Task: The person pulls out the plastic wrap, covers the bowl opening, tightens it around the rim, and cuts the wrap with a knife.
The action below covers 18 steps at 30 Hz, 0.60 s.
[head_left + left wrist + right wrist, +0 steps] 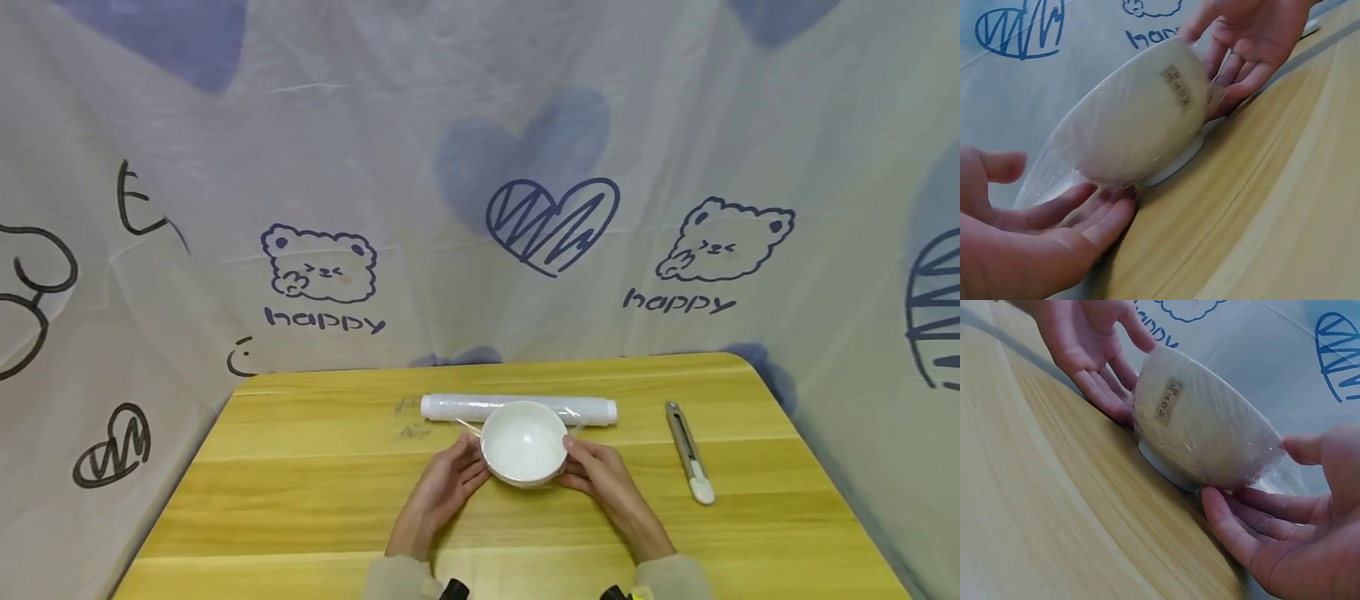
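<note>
A white bowl (523, 440) wrapped in clear cling film (1259, 469) stands between my hands, its opening facing up. A small printed label (1169, 401) shows on its outer wall. My left hand (444, 487) holds the bowl's left side, fingers low against the filmed wall and thumb up near the rim. On the opposite side, my right hand (606, 483) grips it, thumb at the rim and fingers beneath the curve by the foot. Loose film gathers at both sides, close to the fingers.
Behind the bowl lies a long white roll of cling film (450, 407). A utility knife (688, 454) rests to the right on the wooden table (300, 500). A patterned cloth (435, 283) hangs around the back and sides.
</note>
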Available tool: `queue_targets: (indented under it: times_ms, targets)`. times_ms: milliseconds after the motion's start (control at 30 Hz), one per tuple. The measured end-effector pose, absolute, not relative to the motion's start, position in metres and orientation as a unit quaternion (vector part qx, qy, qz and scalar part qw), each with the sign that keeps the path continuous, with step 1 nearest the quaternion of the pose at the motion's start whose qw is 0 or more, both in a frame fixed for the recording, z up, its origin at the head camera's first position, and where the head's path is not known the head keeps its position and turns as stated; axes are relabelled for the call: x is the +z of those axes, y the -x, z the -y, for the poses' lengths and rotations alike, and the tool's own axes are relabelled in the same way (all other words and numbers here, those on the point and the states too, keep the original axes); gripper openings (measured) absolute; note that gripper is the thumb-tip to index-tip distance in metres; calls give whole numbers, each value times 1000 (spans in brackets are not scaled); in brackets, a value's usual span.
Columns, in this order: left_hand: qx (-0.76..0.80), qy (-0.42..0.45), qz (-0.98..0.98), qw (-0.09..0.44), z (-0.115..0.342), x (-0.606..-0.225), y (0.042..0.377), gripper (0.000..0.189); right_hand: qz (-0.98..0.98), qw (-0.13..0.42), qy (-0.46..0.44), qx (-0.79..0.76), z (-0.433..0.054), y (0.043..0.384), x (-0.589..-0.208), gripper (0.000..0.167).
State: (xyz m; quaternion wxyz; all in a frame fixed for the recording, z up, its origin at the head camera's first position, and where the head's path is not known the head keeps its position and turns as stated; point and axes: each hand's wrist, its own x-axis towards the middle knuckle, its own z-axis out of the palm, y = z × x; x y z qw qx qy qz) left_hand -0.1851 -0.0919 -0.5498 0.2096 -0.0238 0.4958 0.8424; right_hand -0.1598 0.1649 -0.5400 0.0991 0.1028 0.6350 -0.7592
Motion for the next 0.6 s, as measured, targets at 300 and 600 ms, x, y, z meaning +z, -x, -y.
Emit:
queue_targets:
  times_ms: [300,600]
  targets:
    - [876,100,-444,159,102,-535,182,31,-645,117,-87,-750,-165,161,-536,60]
    - [895,172,-387,138,64,-509,159,72,-884,-118,-101,-441,-194,175,-495,40]
